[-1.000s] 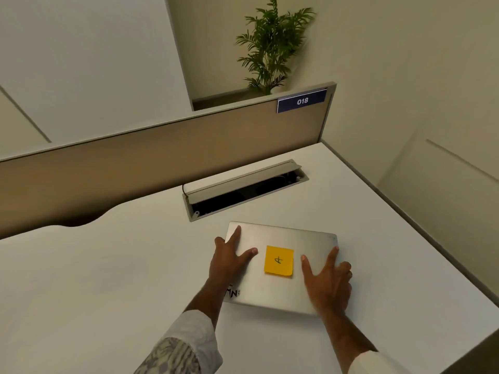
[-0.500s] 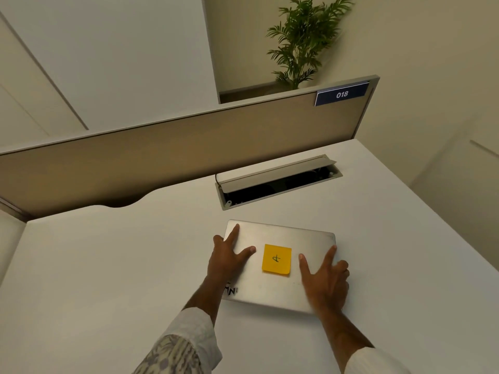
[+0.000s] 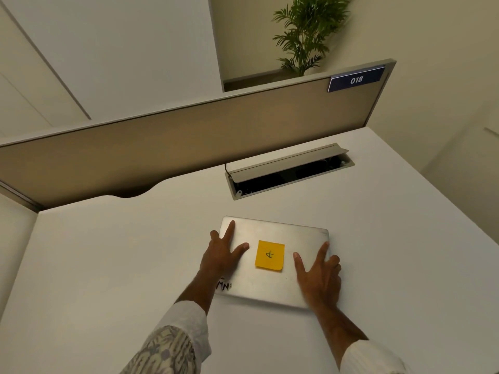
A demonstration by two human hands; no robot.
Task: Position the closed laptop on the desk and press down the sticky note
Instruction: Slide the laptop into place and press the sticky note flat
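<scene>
A closed silver laptop point(image 3: 294, 238) lies flat on the white desk point(image 3: 108, 265), slightly turned. An orange sticky note point(image 3: 269, 255) with a black mark sits at the middle of its lid. My left hand point(image 3: 222, 255) rests flat on the lid's left part, fingers spread, thumb pointing toward the note. My right hand point(image 3: 318, 276) lies flat on the lid's right part, with its outer fingers over the right edge. Neither hand touches the note.
An open cable hatch point(image 3: 290, 171) with a raised flap is set into the desk just behind the laptop. A beige divider panel point(image 3: 189, 141) with a blue "018" label point(image 3: 356, 80) borders the back. A potted plant point(image 3: 305, 33) stands beyond it.
The view has swung so the desk and divider appear further right. Both hands stay flat on the lid in the same places, and the laptop looks unmoved.
</scene>
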